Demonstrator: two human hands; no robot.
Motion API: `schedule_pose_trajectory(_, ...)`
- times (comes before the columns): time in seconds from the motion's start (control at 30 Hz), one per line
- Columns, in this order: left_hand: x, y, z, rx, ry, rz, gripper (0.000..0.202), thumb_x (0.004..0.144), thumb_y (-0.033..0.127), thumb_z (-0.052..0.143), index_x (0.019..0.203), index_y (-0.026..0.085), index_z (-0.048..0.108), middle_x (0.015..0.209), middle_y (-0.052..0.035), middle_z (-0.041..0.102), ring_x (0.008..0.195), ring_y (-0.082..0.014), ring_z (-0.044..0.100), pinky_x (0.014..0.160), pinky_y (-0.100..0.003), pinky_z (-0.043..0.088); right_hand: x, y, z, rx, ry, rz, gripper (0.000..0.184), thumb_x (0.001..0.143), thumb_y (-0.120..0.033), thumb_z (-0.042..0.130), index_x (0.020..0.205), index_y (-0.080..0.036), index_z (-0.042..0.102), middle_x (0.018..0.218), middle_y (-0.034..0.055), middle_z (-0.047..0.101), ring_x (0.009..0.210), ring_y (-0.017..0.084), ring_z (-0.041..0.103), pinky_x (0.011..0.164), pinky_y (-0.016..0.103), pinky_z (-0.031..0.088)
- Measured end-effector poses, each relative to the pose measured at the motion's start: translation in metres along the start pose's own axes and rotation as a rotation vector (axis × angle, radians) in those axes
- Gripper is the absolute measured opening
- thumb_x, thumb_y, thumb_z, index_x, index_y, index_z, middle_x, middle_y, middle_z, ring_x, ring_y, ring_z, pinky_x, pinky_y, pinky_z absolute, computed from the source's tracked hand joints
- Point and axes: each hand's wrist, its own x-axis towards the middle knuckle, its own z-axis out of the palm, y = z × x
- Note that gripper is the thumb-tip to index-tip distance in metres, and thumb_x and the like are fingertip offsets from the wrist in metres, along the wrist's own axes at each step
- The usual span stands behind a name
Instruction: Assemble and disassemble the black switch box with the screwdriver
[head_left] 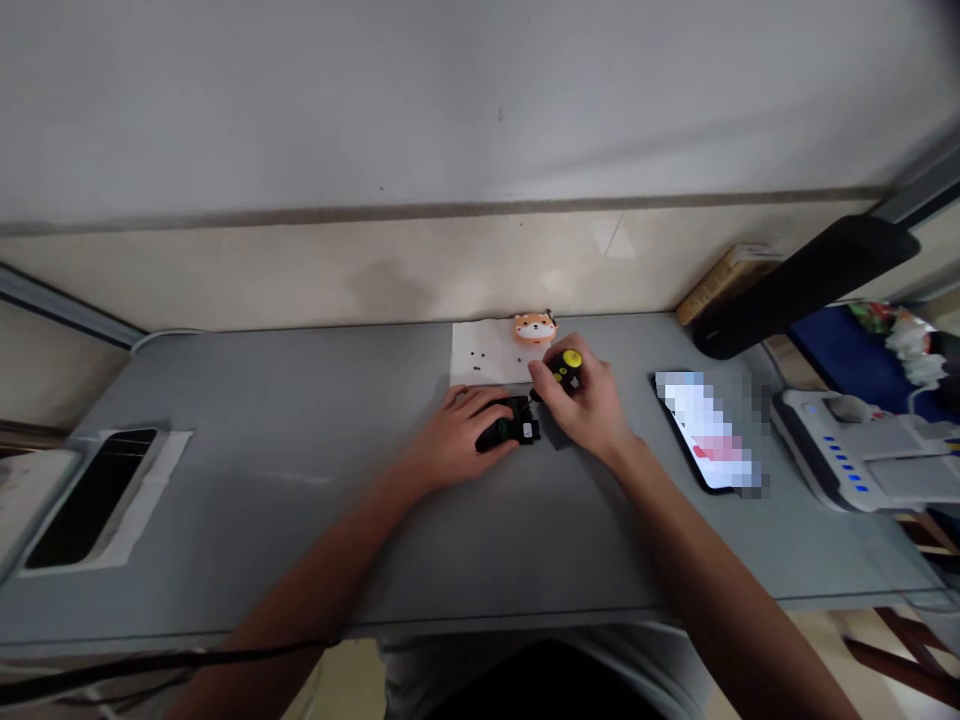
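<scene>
My left hand [448, 442] lies on a small black plastic device [528, 432], its fingers wrapped over the left end to hold it on the desk. A small white label shows on the device; its exact kind I cannot make out. In my right hand [596, 405] is a stubby black-and-yellow screwdriver [568, 366], its handle tilted up and its tip side near the device's right end. Whether the tip touches is hidden. Just behind, several tiny dark screws [477, 362] lie on a white sheet of paper [463, 340]. An orange animal-face case [534, 329] sits at the paper's back right.
On the grey desk [300, 420], a phone with a lit screen [705, 430] lies right, beside a white power strip [847, 450]. A black cylinder [795, 290] and a box [724, 280] stand back right. A dark phone [94, 497] rests left. The wall [300, 270] borders the back.
</scene>
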Motion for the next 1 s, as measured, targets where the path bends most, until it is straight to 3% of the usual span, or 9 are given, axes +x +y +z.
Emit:
schedule_pose_trajectory(0.23,0.0,-0.002,0.002,0.02,0.014,0.01,0.023,0.099,0.039,0.059,0.114,0.023,0.065,0.132,-0.0092,0.066,0.123,-0.0262,0.062,0.11,-0.047,0.043,0.002,0.0,-0.003,0.021,-0.043,0.029,0.024,0.092,-0.046,0.061,0.086,-0.024,0.053,0.066,-0.0046,0.053,0.056,0.012,0.044,0.057,0.027,0.036)
schedule_pose_trajectory(0.63,-0.001,-0.004,-0.002,-0.013,-0.021,0.014,0.028,0.098,0.037,0.061,0.122,0.023,0.06,0.136,-0.0098,0.064,0.127,-0.0262,0.06,0.112,-0.047,0.043,0.004,-0.006,-0.015,0.063,-0.236,0.006,0.016,0.097,-0.039,0.055,0.095,-0.023,0.056,0.078,-0.0016,0.06,0.07,0.015,0.052,0.067,0.029,0.041)
schedule_pose_trajectory(0.83,0.0,-0.004,-0.002,-0.052,-0.031,-0.021,0.033,0.095,0.036,0.064,0.125,0.024,0.057,0.134,-0.0088,0.065,0.126,-0.027,0.06,0.111,-0.048,0.045,0.006,-0.008,-0.007,0.365,-0.205,0.021,0.014,0.098,-0.034,0.054,0.095,-0.022,0.061,0.09,0.0012,0.063,0.083,0.015,0.058,0.079,0.032,0.048)
schedule_pose_trajectory(1.0,0.001,-0.004,-0.001,-0.038,-0.02,-0.009,0.03,0.095,0.034,0.064,0.123,0.024,0.059,0.133,-0.0079,0.066,0.127,-0.0267,0.06,0.111,-0.048,0.045,0.005,-0.011,-0.002,0.569,-0.225,0.098,0.026,0.096,-0.048,0.06,0.089,-0.023,0.06,0.086,0.0013,0.066,0.079,0.015,0.062,0.078,0.034,0.052)
